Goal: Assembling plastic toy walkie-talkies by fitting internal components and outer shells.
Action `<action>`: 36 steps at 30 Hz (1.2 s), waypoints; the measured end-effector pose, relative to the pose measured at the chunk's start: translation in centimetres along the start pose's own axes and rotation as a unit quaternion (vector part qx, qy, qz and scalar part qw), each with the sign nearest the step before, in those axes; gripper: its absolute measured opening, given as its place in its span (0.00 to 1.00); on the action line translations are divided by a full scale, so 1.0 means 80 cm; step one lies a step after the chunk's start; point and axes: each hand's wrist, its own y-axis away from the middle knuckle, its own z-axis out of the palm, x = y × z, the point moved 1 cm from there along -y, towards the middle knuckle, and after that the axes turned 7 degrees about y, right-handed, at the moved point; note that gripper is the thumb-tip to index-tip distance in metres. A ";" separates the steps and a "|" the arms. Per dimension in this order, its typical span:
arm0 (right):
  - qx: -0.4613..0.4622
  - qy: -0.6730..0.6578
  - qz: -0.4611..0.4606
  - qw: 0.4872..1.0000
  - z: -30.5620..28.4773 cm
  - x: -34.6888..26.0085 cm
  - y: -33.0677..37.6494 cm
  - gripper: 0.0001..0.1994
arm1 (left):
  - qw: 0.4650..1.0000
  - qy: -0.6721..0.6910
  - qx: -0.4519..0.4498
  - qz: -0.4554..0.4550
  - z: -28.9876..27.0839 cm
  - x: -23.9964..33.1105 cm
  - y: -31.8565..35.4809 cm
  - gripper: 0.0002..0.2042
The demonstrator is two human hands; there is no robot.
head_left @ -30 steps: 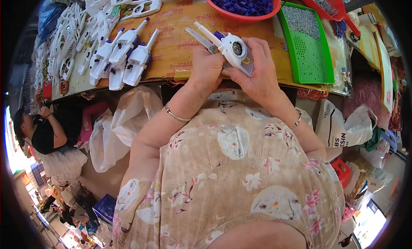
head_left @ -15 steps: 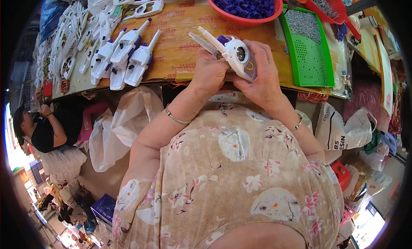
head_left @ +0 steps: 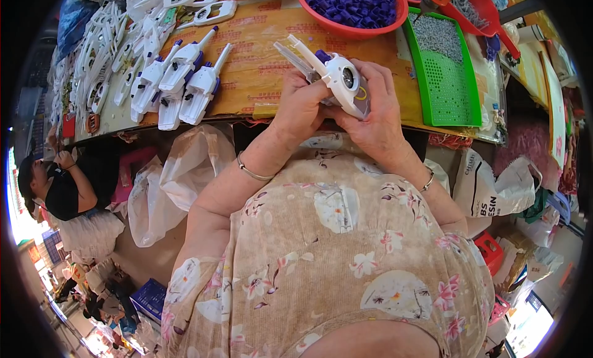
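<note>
Over the table's near edge, both hands hold a white plastic toy casing (head_left: 336, 85) with a round dark part set in its face and a purple piece (head_left: 322, 56) at its upper side. A thin white prong sticks out from it toward the upper left. My left hand (head_left: 299, 105) is closed round the casing's left side, thumb on its face, along with a clear plastic part (head_left: 293, 56) lying beside the prong. My right hand (head_left: 380, 111) wraps the right side, where a yellow wire shows. The lower fingers of both hands are hidden behind the casing.
Several finished-looking white and purple toys (head_left: 196, 89) lie left, beside a heap of white casings (head_left: 102, 61). A red bowl (head_left: 403, 15) of purple parts stands beyond my hands. Right are a green tray (head_left: 454, 98) of screws and a red scoop (head_left: 491, 15). Another person (head_left: 68, 185) sits left.
The left thumb has come further over the casing's face near the prong. The casing has tilted slightly, and the clear part has shifted a little upward.
</note>
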 end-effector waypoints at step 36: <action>-0.054 -0.154 0.131 0.978 0.003 0.028 0.003 0.31 | 0.708 -0.618 0.123 0.318 -0.064 0.149 -0.123 0.10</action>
